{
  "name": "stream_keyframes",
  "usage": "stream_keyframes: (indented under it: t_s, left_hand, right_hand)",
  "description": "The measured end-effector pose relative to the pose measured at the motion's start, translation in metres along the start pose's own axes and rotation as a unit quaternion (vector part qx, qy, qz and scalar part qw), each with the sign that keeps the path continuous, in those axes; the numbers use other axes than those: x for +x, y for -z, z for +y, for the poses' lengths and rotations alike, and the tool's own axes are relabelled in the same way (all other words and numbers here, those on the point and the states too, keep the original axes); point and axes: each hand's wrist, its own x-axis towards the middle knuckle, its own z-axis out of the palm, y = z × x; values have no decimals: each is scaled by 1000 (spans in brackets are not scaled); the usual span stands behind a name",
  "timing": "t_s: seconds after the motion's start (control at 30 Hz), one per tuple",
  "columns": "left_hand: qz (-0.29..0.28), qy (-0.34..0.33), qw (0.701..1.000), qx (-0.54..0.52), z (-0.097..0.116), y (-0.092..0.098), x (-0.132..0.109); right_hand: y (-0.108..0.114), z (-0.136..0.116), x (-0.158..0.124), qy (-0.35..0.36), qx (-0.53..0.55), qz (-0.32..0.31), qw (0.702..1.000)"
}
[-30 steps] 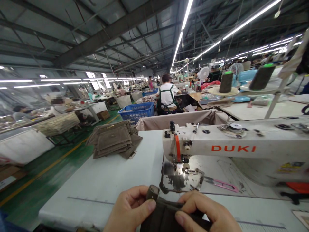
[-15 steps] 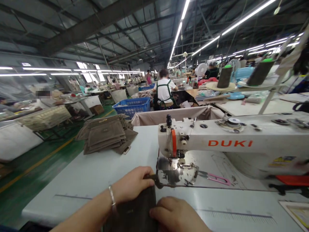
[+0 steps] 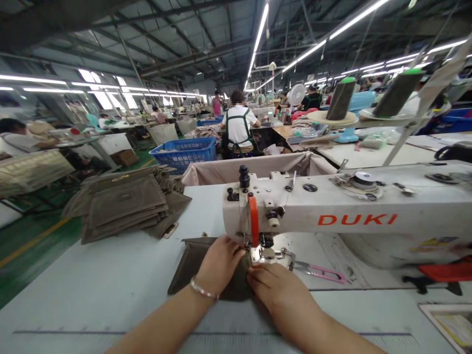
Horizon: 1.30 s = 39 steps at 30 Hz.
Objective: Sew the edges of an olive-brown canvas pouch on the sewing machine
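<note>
A dark olive fabric piece (image 3: pixel 190 260) lies flat on the white table, its right end under the needle of the white DUKI sewing machine (image 3: pixel 332 216). My left hand (image 3: pixel 219 260), a bracelet at its wrist, presses down on the fabric just left of the presser foot. Close beside it, my right hand (image 3: pixel 275 290) holds the fabric's near edge with its fingers curled toward the needle. Both hands rest on the cloth.
A stack of similar olive fabric pieces (image 3: pixel 123 204) sits at the table's far left. Pink thread snips (image 3: pixel 320 272) lie under the machine arm. Thread cones (image 3: pixel 341 98) stand behind. A blue basket (image 3: pixel 184 152) and a seated person in a green apron (image 3: pixel 236 128) are beyond.
The fabric moved from my lap edge forward onto the table and under the presser foot. Both hands followed it toward the needle, and my head came closer.
</note>
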Motion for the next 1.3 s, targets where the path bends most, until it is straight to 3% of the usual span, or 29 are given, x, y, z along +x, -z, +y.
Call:
stream_keyframes:
  t_s: [0.17, 0.3, 0.73, 1.07, 1.2, 1.3]
  left_hand:
    - [-28, -83, 996, -5, 1, 3, -20]
    - [-37, -117, 992, 8, -1, 4, -20]
    - [1, -141, 990, -6, -1, 1, -19]
    - [-11, -128, 991, -40, -5, 1, -15]
    - [-22, -148, 989, -9, -3, 8, -23]
    - [31, -143, 989, 0, -4, 18, -53]
  right_hand:
    - [-7, -3, -7, 7, 29, 80, 996]
    - [-4, -4, -5, 26, 41, 93, 994]
    - [-2, -4, -6, 3, 59, 101, 993]
    - [-7, -6, -5, -9, 89, 110, 990]
    - [13, -4, -3, -4, 93, 100, 991]
    - [48, -4, -18, 9, 62, 128, 990]
